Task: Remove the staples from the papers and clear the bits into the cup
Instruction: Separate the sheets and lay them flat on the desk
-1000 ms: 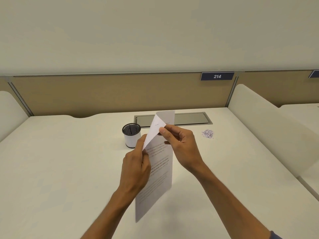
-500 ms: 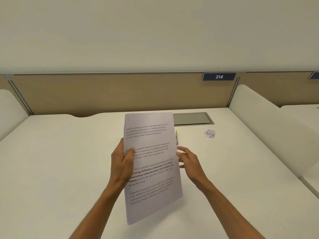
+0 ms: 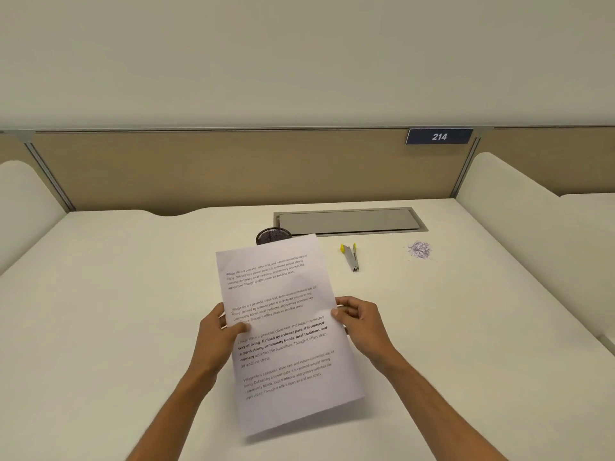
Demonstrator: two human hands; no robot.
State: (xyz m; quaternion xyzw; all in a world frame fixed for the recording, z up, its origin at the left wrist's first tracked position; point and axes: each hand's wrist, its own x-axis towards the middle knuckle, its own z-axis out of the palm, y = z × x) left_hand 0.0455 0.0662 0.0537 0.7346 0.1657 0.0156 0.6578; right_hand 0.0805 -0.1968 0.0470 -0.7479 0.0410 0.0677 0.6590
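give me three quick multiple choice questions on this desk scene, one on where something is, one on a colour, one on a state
1. Where does the small pile of paper bits lie?
A. right of the staple remover
B. inside the cup
C. under the sheet

2. What colour are the tips of the grey metal staple remover?
A. red
B. yellow
C. blue

3. How is the white printed paper sheet held?
A. flat on the desk, untouched
B. by the left hand alone
C. by both hands at its side edges

Answers:
1. A, the pile sits on the white desk right of the tool.
2. B, yellow shows at its far end.
3. C, left hand and right hand each pinch an edge.
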